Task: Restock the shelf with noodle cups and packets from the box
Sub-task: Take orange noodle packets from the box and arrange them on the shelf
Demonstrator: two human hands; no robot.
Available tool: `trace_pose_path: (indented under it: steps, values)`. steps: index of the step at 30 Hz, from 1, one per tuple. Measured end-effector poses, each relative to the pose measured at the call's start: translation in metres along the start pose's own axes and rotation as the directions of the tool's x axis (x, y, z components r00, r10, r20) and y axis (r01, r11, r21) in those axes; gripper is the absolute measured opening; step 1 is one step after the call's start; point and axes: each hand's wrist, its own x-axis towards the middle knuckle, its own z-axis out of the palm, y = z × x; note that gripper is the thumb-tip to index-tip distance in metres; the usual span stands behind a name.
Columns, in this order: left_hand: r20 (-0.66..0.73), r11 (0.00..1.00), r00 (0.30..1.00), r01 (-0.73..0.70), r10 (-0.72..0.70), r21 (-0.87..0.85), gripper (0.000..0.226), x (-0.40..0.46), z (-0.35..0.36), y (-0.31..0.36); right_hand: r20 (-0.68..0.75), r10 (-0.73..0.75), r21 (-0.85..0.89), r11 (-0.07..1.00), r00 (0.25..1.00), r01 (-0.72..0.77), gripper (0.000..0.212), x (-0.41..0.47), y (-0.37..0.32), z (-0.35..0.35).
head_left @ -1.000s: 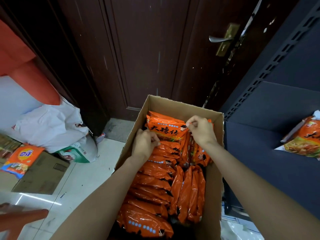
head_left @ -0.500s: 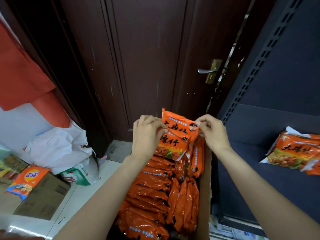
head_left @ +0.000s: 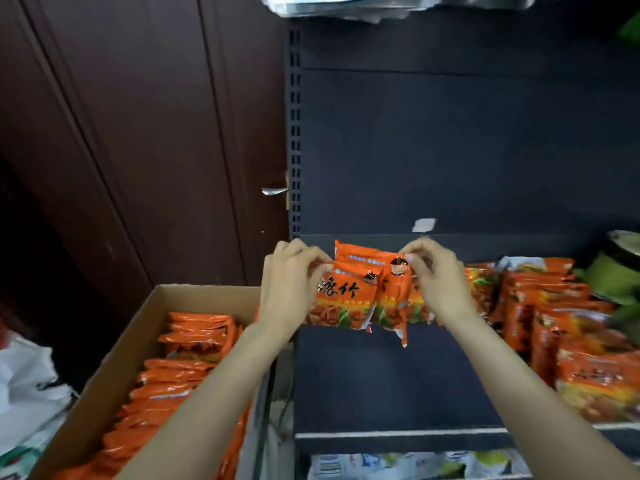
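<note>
left hand [head_left: 289,289] + right hand [head_left: 438,275]: both pinching noodle packets [head_left: 363,296] | held above shelf [head_left: 388,382] | box [head_left: 114,362] lower left

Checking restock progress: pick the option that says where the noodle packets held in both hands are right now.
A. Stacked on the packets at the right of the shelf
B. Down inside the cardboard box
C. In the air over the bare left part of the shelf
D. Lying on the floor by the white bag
C: the left hand and right hand hold the noodle packets up above the dark shelf, clear of the cardboard box and the shelved packets.

Dark wood door [head_left: 138,150] w/ metal handle [head_left: 274,191], white bag [head_left: 24,393] on floor at left
</note>
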Motion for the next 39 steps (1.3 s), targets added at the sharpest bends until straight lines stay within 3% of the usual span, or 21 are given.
trace_pose_path:
  steps: [6,14,21,28,35,39]
  values:
    - [0.155,0.995,0.985,0.088,-0.08,-0.048,0.007,-0.011,0.086,0.084,0.1,0.062,-0.155,0.987,0.993,-0.046,0.017,-0.011,0.098,-0.082]
    - [0.177,0.969,0.956,0.244,-0.234,-0.033,0.008,-0.023,0.154,0.127,0.1,0.092,-0.159,0.984,0.991,-0.075,0.015,0.005,0.184,-0.119]
    - [0.189,0.946,0.929,0.325,-0.32,0.003,0.008,-0.014,0.186,0.123,0.092,0.11,-0.166,0.982,0.99,-0.094,0.018,0.035,0.217,-0.109]
    - [0.216,0.935,0.914,0.354,-0.343,-0.012,0.007,-0.006,0.212,0.129,0.273,0.143,-0.283,0.957,0.951,-0.063,0.027,0.048,0.237,-0.116]
    - [0.231,0.921,0.901,0.387,-0.367,-0.049,0.004,0.0,0.243,0.132,0.176,-0.022,-0.441,0.892,0.984,0.099,0.019,0.058,0.245,-0.11]
    - [0.252,0.908,0.885,0.416,-0.391,-0.053,0.003,0.003,0.264,0.137,0.207,0.027,-0.496,0.864,0.978,0.082,0.022,0.06,0.254,-0.114]
